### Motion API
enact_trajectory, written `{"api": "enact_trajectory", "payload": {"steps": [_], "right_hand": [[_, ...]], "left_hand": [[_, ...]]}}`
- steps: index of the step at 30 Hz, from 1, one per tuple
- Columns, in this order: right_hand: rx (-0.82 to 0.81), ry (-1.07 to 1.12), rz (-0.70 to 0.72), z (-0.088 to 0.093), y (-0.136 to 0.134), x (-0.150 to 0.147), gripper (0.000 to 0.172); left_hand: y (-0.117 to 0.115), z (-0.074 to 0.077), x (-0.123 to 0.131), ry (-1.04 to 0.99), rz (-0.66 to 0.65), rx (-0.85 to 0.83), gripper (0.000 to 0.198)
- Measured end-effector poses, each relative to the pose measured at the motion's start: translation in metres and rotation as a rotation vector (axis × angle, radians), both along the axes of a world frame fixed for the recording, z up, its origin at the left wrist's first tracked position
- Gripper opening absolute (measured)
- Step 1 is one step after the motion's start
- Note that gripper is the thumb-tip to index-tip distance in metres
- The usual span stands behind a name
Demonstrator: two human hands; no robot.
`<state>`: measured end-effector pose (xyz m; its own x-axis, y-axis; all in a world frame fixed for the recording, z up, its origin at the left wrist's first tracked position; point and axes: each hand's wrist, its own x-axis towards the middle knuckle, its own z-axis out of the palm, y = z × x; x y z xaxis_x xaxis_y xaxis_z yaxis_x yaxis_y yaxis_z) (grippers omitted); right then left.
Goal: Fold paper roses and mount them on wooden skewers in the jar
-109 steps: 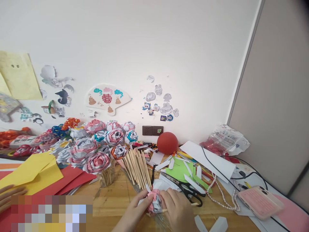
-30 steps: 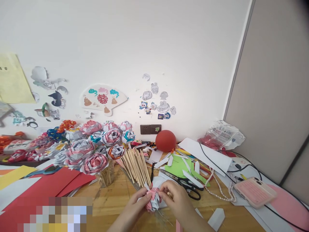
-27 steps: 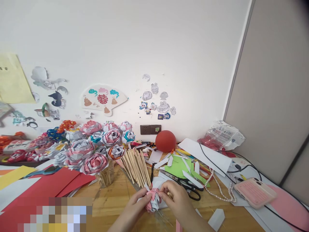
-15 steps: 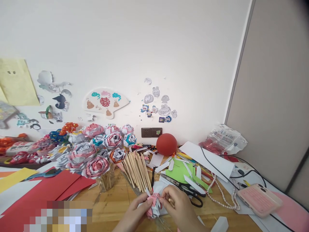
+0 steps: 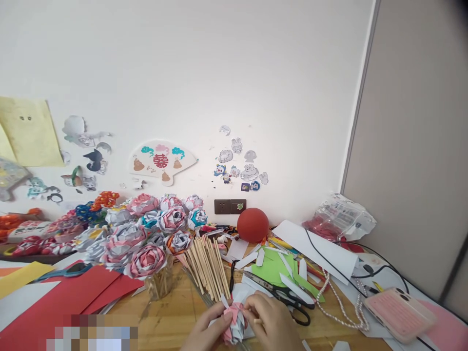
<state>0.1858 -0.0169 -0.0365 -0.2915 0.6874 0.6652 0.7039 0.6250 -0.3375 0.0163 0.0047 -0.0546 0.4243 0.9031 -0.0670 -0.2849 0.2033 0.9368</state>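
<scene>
A pink and white paper flower is between my two hands near the front edge of the view. My left hand closes around its left side, the thumb lying on the folded petals. At the upper right of the flower, my right hand pinches the paper with its fingertips. A small pale end pokes out by the right fingers, too small to make out. White paper lies just behind the flower, and black-handled scissors rest to the right of it.
Wooden sticks stand bundled behind my hands. Finished paper flowers fill a holder on the left, beside red paper. Green paper scraps, a red ball, a bead string and a pink-cased phone lie rightward.
The view has tilted up slightly, so the scene sits lower in the picture. Both hands stay on the paper flower, with only small finger movement.
</scene>
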Motion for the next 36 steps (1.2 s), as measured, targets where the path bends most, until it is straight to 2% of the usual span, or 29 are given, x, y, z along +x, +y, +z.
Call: {"api": "enact_trajectory", "payload": {"steps": [4,8,19,28,36], "right_hand": [[0.161,-0.1,-0.053,-0.005,0.0,-0.001,0.025],[0.245,-0.162,-0.105,-0.009,0.002,-0.001,0.028],[0.287,-0.163,-0.12,-0.006,-0.001,-0.003,0.033],[0.369,-0.273,-0.13,-0.009,0.002,-0.002,0.038],[0.372,-0.288,-0.123,-0.009,0.002,-0.002,0.033]], "left_hand": [[-0.003,0.006,0.001,-0.018,0.012,0.018,0.04],[-0.006,0.012,0.003,-0.036,0.018,0.002,0.04],[-0.006,0.01,0.003,-0.021,0.012,0.001,0.041],[-0.007,0.009,0.005,-0.03,0.029,0.003,0.043],[-0.003,0.002,0.005,-0.017,0.034,0.026,0.045]]}}
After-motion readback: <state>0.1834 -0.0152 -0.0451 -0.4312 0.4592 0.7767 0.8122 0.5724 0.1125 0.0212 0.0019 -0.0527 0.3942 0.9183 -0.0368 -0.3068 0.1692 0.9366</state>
